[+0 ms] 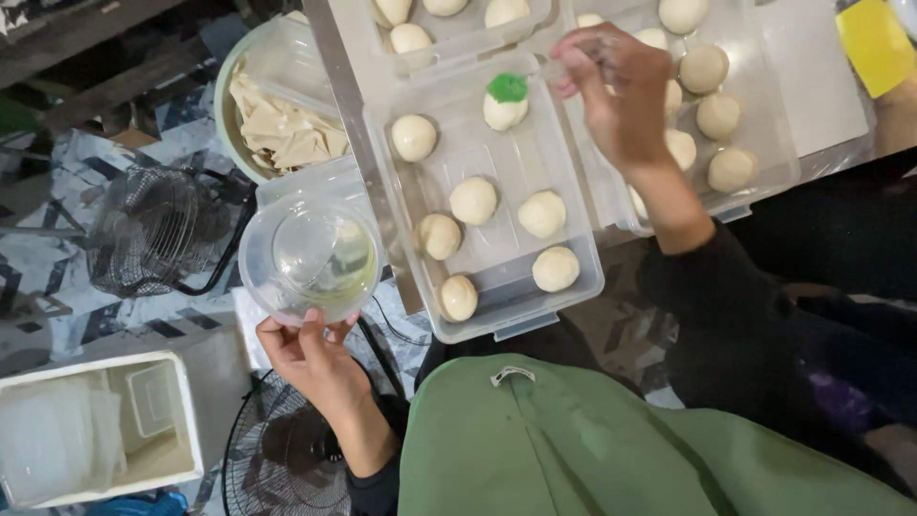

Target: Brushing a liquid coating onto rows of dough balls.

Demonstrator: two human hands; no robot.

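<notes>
My left hand (315, 358) holds a clear plastic cup (310, 258) of pale yellowish liquid by its near rim, off the table's left side. My right hand (616, 91) grips the handle of a green brush (507, 88) whose head rests on a dough ball (503, 112) at the far end of a clear plastic tray (497, 315). Several pale round dough balls (475, 201) lie spread in that tray. A second clear tray (778, 167) to the right holds several more balls, partly hidden by my right hand.
A round tub (227, 105) of folded beige sheets sits left of the trays. A third tray of dough (458, 24) lies farther back. Two fans (153, 229) stand on the patterned floor, beside a white box (181, 420). A yellow sheet (874, 43) lies top right.
</notes>
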